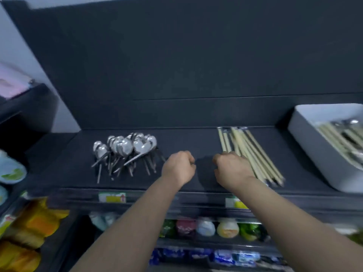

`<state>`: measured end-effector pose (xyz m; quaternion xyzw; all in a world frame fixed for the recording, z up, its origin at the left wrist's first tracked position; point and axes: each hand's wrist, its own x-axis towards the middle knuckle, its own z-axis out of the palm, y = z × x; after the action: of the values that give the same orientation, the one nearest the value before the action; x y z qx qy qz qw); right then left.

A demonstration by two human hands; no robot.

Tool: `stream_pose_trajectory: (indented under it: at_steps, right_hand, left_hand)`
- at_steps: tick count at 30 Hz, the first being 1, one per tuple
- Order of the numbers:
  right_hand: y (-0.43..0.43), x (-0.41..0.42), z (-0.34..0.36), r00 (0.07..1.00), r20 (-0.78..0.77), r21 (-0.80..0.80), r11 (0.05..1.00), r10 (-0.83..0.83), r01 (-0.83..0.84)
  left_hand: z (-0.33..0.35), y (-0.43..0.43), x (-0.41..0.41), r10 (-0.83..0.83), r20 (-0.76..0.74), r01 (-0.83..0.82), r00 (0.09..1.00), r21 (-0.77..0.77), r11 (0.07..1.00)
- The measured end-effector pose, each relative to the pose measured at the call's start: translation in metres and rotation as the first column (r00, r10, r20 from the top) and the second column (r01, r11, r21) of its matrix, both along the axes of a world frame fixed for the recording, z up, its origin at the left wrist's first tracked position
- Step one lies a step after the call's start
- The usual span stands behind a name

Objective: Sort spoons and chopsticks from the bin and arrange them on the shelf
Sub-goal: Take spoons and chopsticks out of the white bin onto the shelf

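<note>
On the dark shelf (186, 140), the chopsticks (253, 150) lie in a loose bundle right of centre, and the right hand (231, 169) sits against the bundle's near left side with its fingers curled under. Whether it grips any sticks cannot be told. The left hand (179, 167) is just beside it, balled up with nothing visible in it. The piled spoons (125, 148) lie further left. A white bin (310, 148) of mixed cutlery stands at the far right.
</note>
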<state>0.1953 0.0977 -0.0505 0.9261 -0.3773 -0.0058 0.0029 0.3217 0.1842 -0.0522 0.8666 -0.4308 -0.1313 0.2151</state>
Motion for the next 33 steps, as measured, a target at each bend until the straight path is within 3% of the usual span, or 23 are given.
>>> stream_pose_trajectory:
  at_steps: [9,17,24,28,33]
  right_hand:
    - [-0.053,-0.144,0.038,0.946,0.163,-0.132,0.944,-0.279,0.301]
    - [-0.146,-0.267,0.044,0.865,0.267,-0.130,0.874,-0.425,0.469]
    - [-0.238,-0.350,0.031,0.889,0.222,0.064,0.915,-0.401,0.398]
    - [-0.275,-0.345,0.025,0.934,0.199,0.098,0.954,-0.298,0.284]
    - [-0.299,-0.310,0.014,0.968,0.164,0.251,0.957,-0.191,0.147]
  left_hand:
    - [0.046,-0.085,-0.123,-0.267,0.087,0.274,0.960,-0.091,0.957]
    - [0.052,-0.188,-0.240,-0.355,0.059,0.359,0.933,-0.212,0.909]
    - [0.039,-0.282,-0.309,-0.319,0.094,0.321,0.943,0.003,0.947]
    - [0.026,-0.302,-0.312,-0.262,0.084,0.252,0.961,0.112,0.961]
    - [0.019,-0.306,-0.308,-0.173,0.097,0.161,0.980,0.120,0.980]
